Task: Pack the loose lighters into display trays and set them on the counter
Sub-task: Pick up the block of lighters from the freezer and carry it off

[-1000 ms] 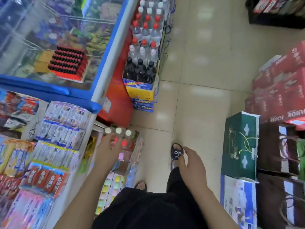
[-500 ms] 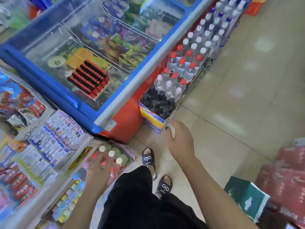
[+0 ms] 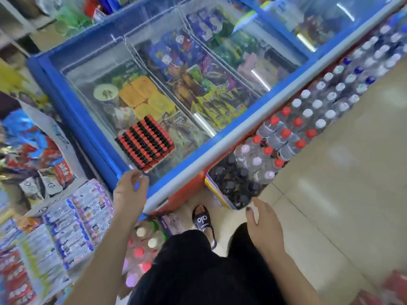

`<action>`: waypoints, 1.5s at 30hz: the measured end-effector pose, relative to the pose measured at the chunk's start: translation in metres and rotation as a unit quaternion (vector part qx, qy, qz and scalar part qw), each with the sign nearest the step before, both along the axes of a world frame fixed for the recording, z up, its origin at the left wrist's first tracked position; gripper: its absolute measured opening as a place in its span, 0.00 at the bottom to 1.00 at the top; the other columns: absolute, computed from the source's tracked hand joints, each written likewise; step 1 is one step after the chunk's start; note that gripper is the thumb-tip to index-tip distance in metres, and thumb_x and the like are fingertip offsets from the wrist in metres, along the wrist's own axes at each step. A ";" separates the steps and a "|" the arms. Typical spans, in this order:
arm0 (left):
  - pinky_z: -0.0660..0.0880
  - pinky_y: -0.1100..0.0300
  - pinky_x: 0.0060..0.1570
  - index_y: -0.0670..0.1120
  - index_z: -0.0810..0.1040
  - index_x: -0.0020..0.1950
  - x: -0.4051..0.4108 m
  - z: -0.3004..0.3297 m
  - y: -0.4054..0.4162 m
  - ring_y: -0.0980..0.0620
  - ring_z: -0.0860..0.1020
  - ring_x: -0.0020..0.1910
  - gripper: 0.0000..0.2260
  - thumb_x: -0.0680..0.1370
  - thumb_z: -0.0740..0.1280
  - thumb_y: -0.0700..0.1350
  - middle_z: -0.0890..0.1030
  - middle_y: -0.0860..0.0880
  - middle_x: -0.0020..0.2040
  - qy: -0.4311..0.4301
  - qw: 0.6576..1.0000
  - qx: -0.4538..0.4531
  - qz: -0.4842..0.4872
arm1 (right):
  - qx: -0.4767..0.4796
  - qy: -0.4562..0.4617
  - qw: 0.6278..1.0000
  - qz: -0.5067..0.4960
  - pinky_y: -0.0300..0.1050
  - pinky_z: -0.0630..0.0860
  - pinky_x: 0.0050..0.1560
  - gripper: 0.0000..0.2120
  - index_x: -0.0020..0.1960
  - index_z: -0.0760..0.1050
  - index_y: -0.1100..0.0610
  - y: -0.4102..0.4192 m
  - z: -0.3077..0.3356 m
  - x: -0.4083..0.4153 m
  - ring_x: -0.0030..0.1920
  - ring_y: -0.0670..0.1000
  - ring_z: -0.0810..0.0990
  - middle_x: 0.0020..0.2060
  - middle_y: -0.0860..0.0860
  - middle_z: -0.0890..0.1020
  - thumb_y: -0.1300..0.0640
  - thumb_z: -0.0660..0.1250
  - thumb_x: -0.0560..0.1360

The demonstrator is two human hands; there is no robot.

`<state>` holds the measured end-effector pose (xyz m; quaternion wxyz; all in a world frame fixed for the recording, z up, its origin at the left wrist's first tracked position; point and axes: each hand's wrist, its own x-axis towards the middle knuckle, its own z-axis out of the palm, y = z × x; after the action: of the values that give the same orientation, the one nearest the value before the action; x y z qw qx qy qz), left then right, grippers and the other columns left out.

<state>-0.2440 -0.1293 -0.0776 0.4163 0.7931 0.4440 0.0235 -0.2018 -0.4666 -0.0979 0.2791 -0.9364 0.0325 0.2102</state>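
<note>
I see a chest freezer with a glossy sliding glass lid (image 3: 176,89) that throws back bright streaks of light, framed in smooth blue plastic with a matt grey rail (image 3: 231,142) along its near edge. On the glass sits a tray of red-and-black plastic lighters (image 3: 145,142), shiny on their tops, and beside the freezer stand clear plastic bottles (image 3: 286,137) with smooth red and white caps. The pale floor tiles (image 3: 352,172) look polished, and the black trousers (image 3: 198,271) are matt cloth.

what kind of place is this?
Most likely a small convenience shop. A glass-topped chest freezer holds packaged frozen treats, shrink-wrapped bottled drinks stand stacked on the floor, and boxed snacks fill a shelf at left.
</note>
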 end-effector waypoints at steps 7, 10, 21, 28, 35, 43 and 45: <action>0.75 0.52 0.45 0.43 0.74 0.51 0.024 0.003 0.020 0.44 0.81 0.47 0.12 0.76 0.75 0.45 0.81 0.48 0.46 -0.006 0.998 0.006 0.066 | 0.015 -0.041 0.993 0.105 0.51 0.71 0.63 0.19 0.71 0.74 0.57 0.057 0.001 0.087 0.64 0.56 0.76 0.64 0.53 0.80 0.55 0.65 0.81; 0.74 0.55 0.50 0.45 0.70 0.59 0.024 -0.004 0.022 0.49 0.79 0.54 0.23 0.72 0.79 0.47 0.78 0.49 0.57 0.027 0.998 -0.004 0.050 | 0.059 -0.075 0.975 0.202 0.51 0.73 0.62 0.19 0.70 0.74 0.58 0.100 0.005 0.125 0.63 0.56 0.78 0.62 0.54 0.81 0.56 0.67 0.81; 0.68 0.46 0.71 0.51 0.51 0.82 0.042 -0.032 0.031 0.49 0.69 0.71 0.57 0.63 0.84 0.44 0.70 0.54 0.70 -0.008 1.000 -0.027 0.011 | 0.082 -0.027 0.859 0.504 0.55 0.59 0.79 0.59 0.83 0.45 0.54 0.240 0.002 0.216 0.80 0.53 0.58 0.81 0.51 0.59 0.48 0.82 0.66; 0.78 0.47 0.61 0.71 0.56 0.73 0.060 -0.033 0.037 0.54 0.77 0.61 0.49 0.64 0.80 0.43 0.75 0.65 0.60 -0.128 0.991 -0.027 0.011 | 0.032 -0.090 0.785 0.613 0.59 0.50 0.81 0.69 0.82 0.44 0.55 0.274 -0.021 0.238 0.81 0.57 0.56 0.80 0.54 0.60 0.36 0.82 0.57; 0.73 0.70 0.53 0.66 0.62 0.67 0.066 -0.038 0.043 0.64 0.77 0.54 0.45 0.63 0.83 0.35 0.76 0.68 0.55 -0.137 0.991 -0.004 -0.002 | 0.045 -0.111 0.761 0.638 0.55 0.43 0.80 0.68 0.83 0.46 0.62 0.276 -0.025 0.242 0.80 0.63 0.55 0.80 0.58 0.60 0.39 0.83 0.59; 0.66 0.71 0.63 0.52 0.65 0.67 0.073 -0.037 0.041 0.71 0.67 0.60 0.34 0.65 0.76 0.52 0.65 0.69 0.56 -0.160 0.982 0.082 -0.052 | 0.041 -0.106 0.747 0.655 0.55 0.40 0.80 0.68 0.83 0.44 0.60 0.284 -0.028 0.246 0.82 0.60 0.49 0.82 0.56 0.54 0.36 0.82 0.60; 0.67 0.63 0.63 0.52 0.63 0.68 0.074 -0.035 0.041 0.70 0.66 0.58 0.35 0.65 0.75 0.55 0.65 0.64 0.58 -0.153 0.984 0.083 -0.045 | 0.048 -0.115 0.750 0.649 0.57 0.42 0.80 0.66 0.82 0.47 0.61 0.283 -0.030 0.244 0.81 0.62 0.51 0.81 0.57 0.57 0.37 0.82 0.60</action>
<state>-0.1695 -0.0885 -0.1122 0.4127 0.8311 0.3352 0.1630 0.0424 -0.1833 -0.1279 0.1221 -0.7345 -0.6257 0.2328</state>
